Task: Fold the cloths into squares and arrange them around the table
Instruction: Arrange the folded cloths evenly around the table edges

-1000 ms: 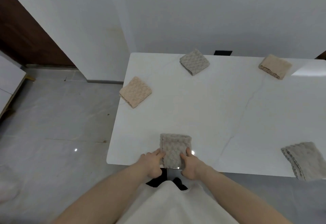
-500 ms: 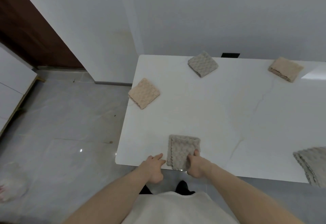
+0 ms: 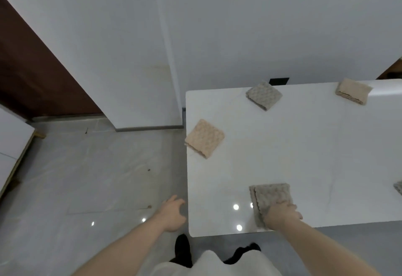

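Four folded squares lie around the white table (image 3: 304, 158): a beige cloth (image 3: 204, 138) at the left edge, a grey cloth (image 3: 263, 95) and a second beige cloth (image 3: 352, 90) along the far edge, and the near grey cloth (image 3: 269, 199) by the front edge. A further cloth (image 3: 398, 187) barely shows at the right (too cropped to judge), so little seems left. The right hand (image 3: 281, 216) presses on the near cloth's front corner, fingers spread flat; the left hand (image 3: 171, 212) hangs off the table, loosely curled, holding nothing.

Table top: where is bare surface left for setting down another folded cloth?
The widest bare stretch on the table lies between the beige cloth, grey cloth, far beige cloth and near grey cloth. The near edge is tighter, where the right hand rests on that cloth.
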